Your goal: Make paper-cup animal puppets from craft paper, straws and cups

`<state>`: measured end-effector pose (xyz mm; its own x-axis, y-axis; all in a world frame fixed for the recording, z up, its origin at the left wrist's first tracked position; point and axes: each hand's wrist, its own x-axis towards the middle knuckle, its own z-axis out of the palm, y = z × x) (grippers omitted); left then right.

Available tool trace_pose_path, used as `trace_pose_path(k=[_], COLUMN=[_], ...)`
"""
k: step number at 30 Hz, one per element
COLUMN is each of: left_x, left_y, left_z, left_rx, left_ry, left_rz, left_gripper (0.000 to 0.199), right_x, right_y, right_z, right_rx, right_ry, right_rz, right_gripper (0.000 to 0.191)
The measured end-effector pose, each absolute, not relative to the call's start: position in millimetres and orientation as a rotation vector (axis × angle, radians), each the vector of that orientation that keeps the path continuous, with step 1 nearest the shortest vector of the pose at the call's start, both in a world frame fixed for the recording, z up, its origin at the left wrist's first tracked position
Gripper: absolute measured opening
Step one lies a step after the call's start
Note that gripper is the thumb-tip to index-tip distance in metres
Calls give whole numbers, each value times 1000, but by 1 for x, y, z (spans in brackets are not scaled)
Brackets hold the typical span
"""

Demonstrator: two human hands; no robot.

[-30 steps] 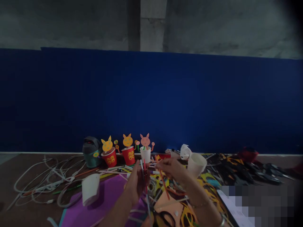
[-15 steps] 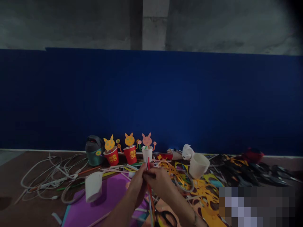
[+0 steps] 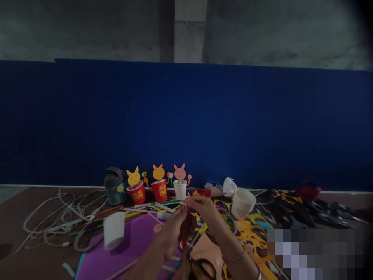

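Note:
My left hand [image 3: 171, 231] is closed around a bundle of thin red and white strips [image 3: 184, 237], whose lower ends hang down below my fingers. Whether they are paper, straws or pipe cleaners I cannot tell. My right hand [image 3: 204, 210] has its fingertips pinched together at the top of the same strips, touching my left fingertips. Beneath my wrists lies a pair of scissors with black handles [image 3: 205, 266] on peach paper [image 3: 206, 249]. Just beyond my hands stands a white cup [image 3: 180, 191] with a pink cat-eared paper face.
Two red cups with orange paper faces, a left one [image 3: 136, 194] and a right one [image 3: 159, 191], stand near a green-black bottle [image 3: 115, 190]. Purple sheets [image 3: 131, 241], a white paper cup [image 3: 113, 231], tangled white cables [image 3: 58, 221], another white cup [image 3: 243, 204] and yellow paper scraps [image 3: 247, 233] cover the table.
My right hand has risen and turned, shifting its pinch to the strips' upper end. The red tip that stuck up above my fingers no longer shows there. My left hand keeps its hold.

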<state>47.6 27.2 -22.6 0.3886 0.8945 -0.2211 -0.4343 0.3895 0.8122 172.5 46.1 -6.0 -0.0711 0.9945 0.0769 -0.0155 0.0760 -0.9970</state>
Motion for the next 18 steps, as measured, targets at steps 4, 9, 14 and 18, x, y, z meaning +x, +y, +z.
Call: trace_pose_path(k=[4,9,14,18], left_x=[46,42,35,32], left_y=[22,21,28,32], left_z=[-11,-8,-18,-20], left_rx=[776,767,821,821], left_ry=[625,551,524,581], left_rz=[904,866,825,791], left_gripper=[27,23,25,25], right_x=[175,172,171,173], right_y=[41,37,34,34], right_z=[-1,4,4,3], right_rx=[-1047,-1029,-984,-1036], right_ry=[-1227,-1168,-1269,-1357], right_rz=[1382,1482,1529,1425], right_gripper=[31,27,31,33])
